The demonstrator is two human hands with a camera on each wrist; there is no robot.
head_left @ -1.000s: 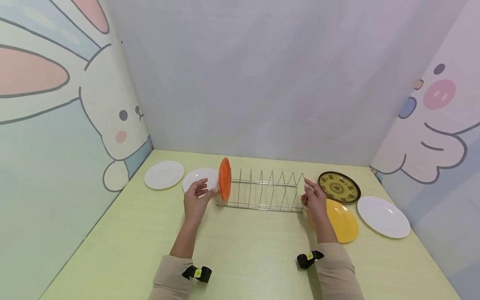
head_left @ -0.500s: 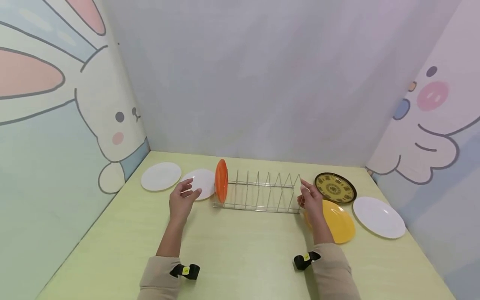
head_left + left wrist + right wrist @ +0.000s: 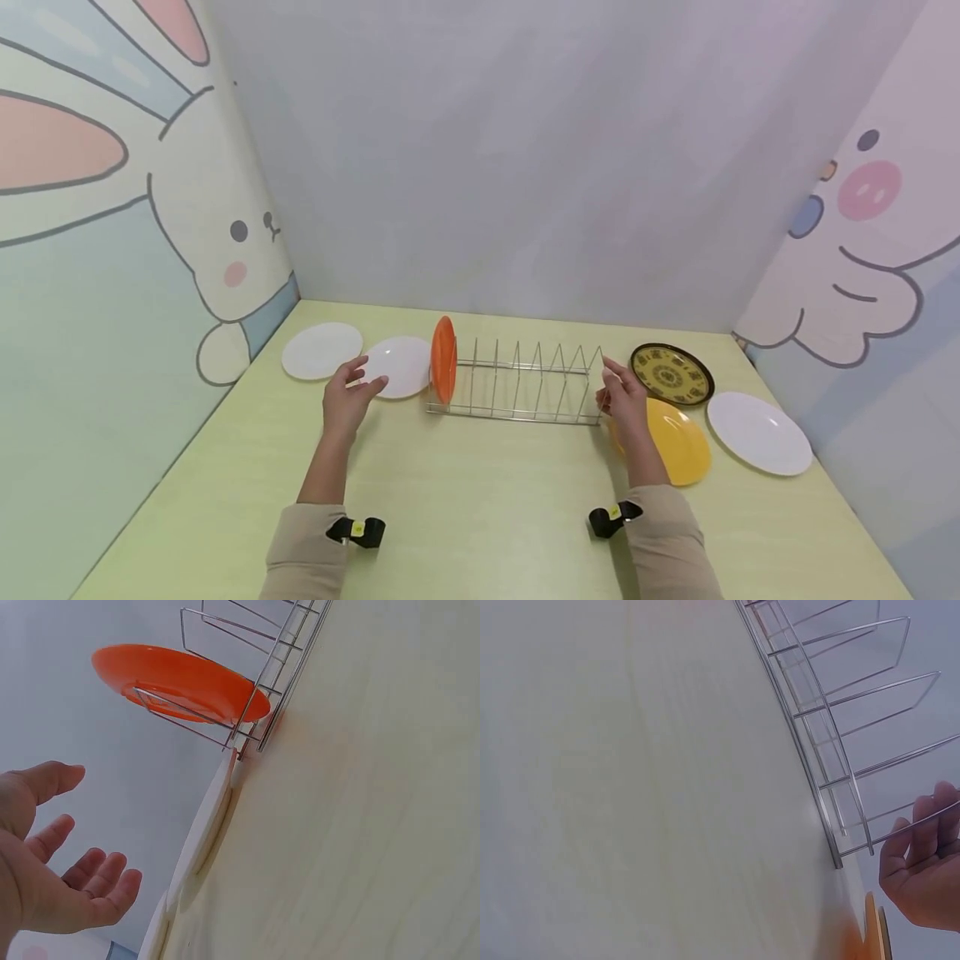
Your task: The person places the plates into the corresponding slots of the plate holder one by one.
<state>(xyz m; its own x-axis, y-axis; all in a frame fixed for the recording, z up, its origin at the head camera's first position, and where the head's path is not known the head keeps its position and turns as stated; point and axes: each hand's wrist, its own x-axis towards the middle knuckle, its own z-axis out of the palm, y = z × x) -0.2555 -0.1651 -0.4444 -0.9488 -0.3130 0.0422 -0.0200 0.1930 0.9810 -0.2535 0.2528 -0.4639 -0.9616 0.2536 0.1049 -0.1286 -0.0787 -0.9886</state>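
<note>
A wire dish rack [image 3: 517, 415] stands on the table, with an orange plate [image 3: 444, 360] upright in its leftmost part. My right hand [image 3: 627, 403] holds the end wire at the rack's right side. In the right wrist view its fingers [image 3: 924, 832] curl at that wire; the thumb is out of sight there. My left hand [image 3: 349, 402] is apart from the rack, to its left, with nothing in it. Its fingers are loosely bent in the left wrist view. Just beyond it lies a white plate [image 3: 399, 367], partly behind the orange plate.
Another white plate [image 3: 322, 351] lies at the far left. On the right lie a yellow plate [image 3: 678, 442], partly under my right forearm, a dark-rimmed patterned plate [image 3: 672, 374] and a white oval plate [image 3: 760, 434]. Walls enclose the table [image 3: 487, 517] at the back and sides.
My left hand has moved left, away from the orange plate and the rack's left end. My right hand stays at the rack's right end. The view has shifted slightly.
</note>
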